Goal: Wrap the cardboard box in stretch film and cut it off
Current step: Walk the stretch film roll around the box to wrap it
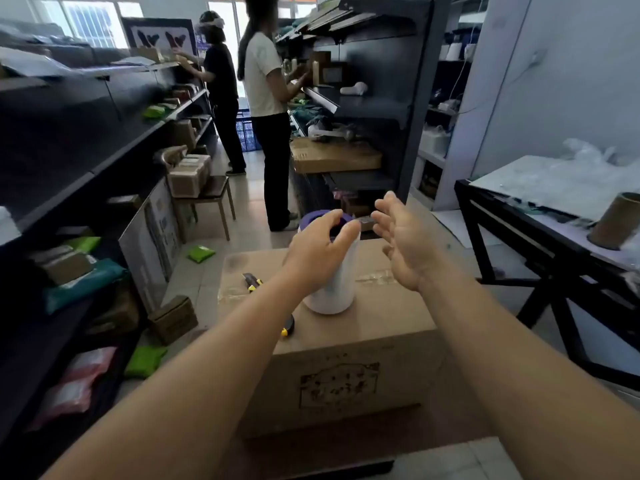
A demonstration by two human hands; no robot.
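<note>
Left hand (320,244) fingers curled over film roll (334,285) top, right hand (407,242) beside

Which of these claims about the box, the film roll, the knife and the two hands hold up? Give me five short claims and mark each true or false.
1. The stretch film roll stands upright on top of the cardboard box. True.
2. The left hand has its fingers over the top end of the roll. True.
3. The right hand grips the utility knife. False: the right hand is open beside the roll, and the knife lies on the box top, left of the roll.
4. The box is already wrapped all round in film. False: its cardboard sides are bare.
5. An empty cardboard tube stands on the table at the right. True.
</note>
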